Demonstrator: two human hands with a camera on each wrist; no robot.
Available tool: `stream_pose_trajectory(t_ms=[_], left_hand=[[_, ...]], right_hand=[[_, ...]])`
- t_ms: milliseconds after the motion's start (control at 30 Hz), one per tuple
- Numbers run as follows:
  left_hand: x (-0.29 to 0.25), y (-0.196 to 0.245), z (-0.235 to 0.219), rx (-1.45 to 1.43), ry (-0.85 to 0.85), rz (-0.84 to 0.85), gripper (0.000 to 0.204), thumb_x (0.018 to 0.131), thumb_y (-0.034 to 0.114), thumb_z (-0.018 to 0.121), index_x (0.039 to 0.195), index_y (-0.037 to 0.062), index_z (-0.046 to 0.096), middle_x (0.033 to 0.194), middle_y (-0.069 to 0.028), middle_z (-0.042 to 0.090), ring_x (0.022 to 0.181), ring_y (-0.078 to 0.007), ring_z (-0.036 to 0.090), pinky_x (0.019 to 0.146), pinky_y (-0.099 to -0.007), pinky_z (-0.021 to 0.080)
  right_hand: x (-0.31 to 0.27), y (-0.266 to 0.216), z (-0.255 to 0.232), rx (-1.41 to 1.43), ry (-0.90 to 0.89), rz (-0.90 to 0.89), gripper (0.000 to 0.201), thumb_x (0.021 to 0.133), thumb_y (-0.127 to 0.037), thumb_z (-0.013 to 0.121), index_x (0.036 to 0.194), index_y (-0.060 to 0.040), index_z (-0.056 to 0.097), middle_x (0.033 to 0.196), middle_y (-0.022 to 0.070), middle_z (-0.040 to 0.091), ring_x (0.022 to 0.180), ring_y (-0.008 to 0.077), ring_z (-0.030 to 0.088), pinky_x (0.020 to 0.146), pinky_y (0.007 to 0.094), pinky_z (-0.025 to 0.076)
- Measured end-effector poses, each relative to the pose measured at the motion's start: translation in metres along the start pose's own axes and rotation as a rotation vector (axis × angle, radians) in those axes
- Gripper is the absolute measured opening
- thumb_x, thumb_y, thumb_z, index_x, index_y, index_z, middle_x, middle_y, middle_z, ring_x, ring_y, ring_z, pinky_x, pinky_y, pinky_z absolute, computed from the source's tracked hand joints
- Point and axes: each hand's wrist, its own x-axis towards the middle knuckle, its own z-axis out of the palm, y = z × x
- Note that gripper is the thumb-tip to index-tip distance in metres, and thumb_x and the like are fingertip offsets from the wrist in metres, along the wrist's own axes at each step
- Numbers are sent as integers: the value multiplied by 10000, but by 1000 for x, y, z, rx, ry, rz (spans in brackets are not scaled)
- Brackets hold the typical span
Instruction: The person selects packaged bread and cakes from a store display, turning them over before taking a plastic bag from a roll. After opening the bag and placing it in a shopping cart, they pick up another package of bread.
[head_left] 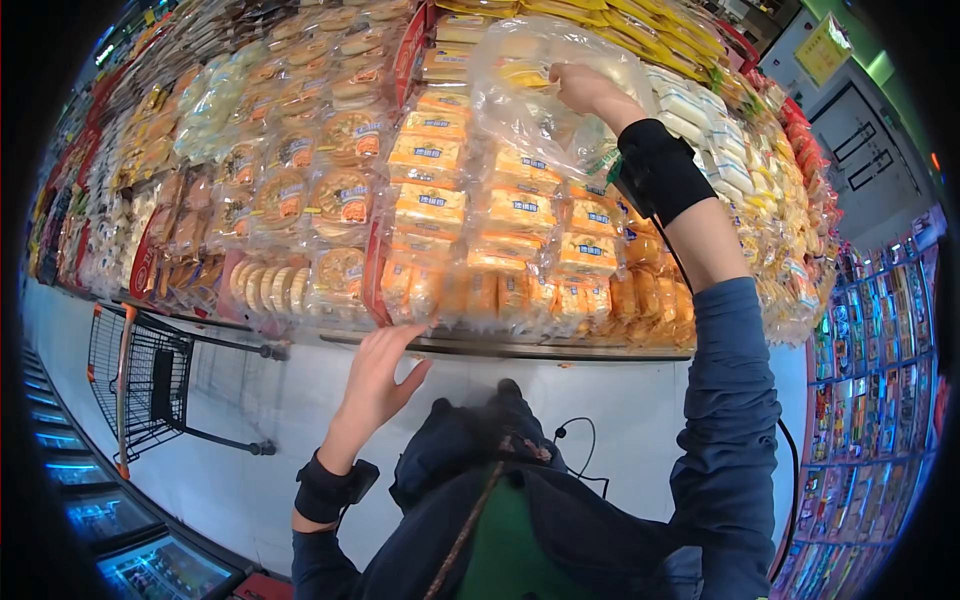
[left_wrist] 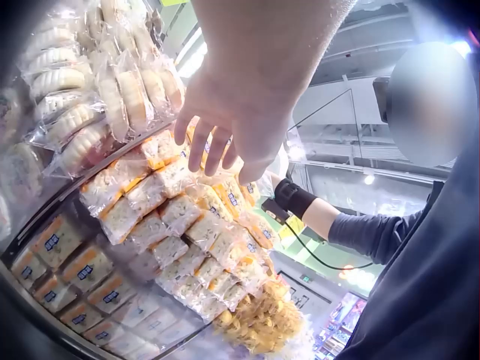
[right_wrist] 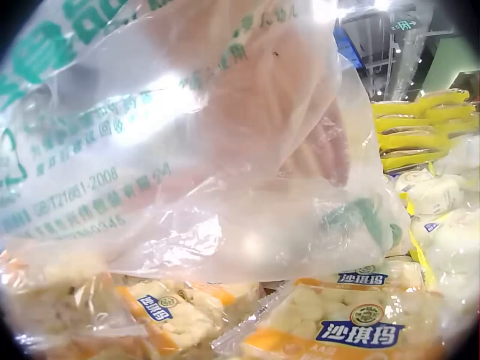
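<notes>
In the head view the right hand point(head_left: 590, 88) has its fingers curled on a translucent plastic bag point(head_left: 540, 115) above the orange-and-white snack packs point(head_left: 430, 155). Seen from the right wrist, the bag point(right_wrist: 187, 217) with green print covers most of the view, and the hand point(right_wrist: 277, 112) shows blurred behind it. The left hand point(head_left: 385, 370) is at the display's front edge, fingers extended, holding nothing. The left wrist view shows that hand point(left_wrist: 240, 112) with relaxed, spread fingers over orange-edged packs point(left_wrist: 180, 214).
Round packaged pastries point(head_left: 345, 195) lie left of the orange packs, and yellow packs point(head_left: 660, 40) sit at the back. A black shopping cart point(head_left: 150, 370) stands at the lower left. Freezers point(head_left: 165, 570) are at the bottom left, with stocked shelves point(head_left: 870, 400) on the right.
</notes>
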Motion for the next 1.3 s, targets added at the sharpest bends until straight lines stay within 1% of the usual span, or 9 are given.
stream_pose_trajectory(t_ms=[133,233,333,533,633,933,1033,1133,1300], left_hand=[[-15,-9,2,10,22,-51,463,669,37,684,1100,48,514,1018,-130,567,954,-310,524,820,-378,404],[-19,-10,1,11,25,-80,450,671,37,684,1090,43,520,1014,-133,569,953,-316,525,828,-384,406],[-20,-10,1,9,21,-88,448,672,37,684,1089,44,521,1010,-134,569,952,-318,525,829,-383,406],[-20,-10,5,6,-7,-88,448,679,45,682,1094,53,515,1046,-116,566,975,-304,524,842,-373,398],[-19,-11,8,9,-9,-74,444,680,45,682,1091,55,516,1042,-116,567,973,-306,524,840,-373,399],[-15,-3,13,-12,-28,-36,434,687,52,678,1089,50,515,1011,-120,572,942,-303,525,823,-374,397],[-16,-2,15,-11,-34,-38,435,687,54,678,1090,50,514,1014,-120,571,946,-303,523,827,-372,395],[-16,-1,15,-9,-44,-38,435,689,58,678,1091,51,512,1018,-120,570,951,-303,521,830,-373,394],[-16,0,16,-16,-50,-36,431,692,58,675,1092,54,512,1023,-122,568,960,-304,517,834,-373,393]], right_hand=[[0,-1,5,40,34,20,274,746,-41,476,1009,-26,550,988,169,589,881,302,579,727,377,452],[8,9,20,-52,167,-80,233,751,-62,474,954,-21,580,986,179,592,877,322,579,718,397,454],[8,16,39,6,456,-102,200,762,-91,468,896,-15,595,936,197,600,857,349,576,710,412,456],[-12,2,9,49,386,13,193,786,-136,466,853,7,576,839,213,604,812,372,574,716,434,450],[-15,2,-4,16,446,-27,208,798,-160,468,862,3,580,842,213,604,823,376,567,726,431,448],[-28,14,-34,570,661,181,212,812,-174,533,822,35,566,719,145,601,558,196,627,489,290,486],[-37,15,-41,772,809,91,225,811,-149,552,843,73,559,791,147,600,598,194,631,512,269,520],[-38,19,-43,900,889,112,206,814,-108,561,857,93,556,843,132,576,650,200,632,545,271,559],[-37,27,-40,1347,885,126,170,819,-49,542,862,116,538,887,120,539,706,211,612,631,304,583]])
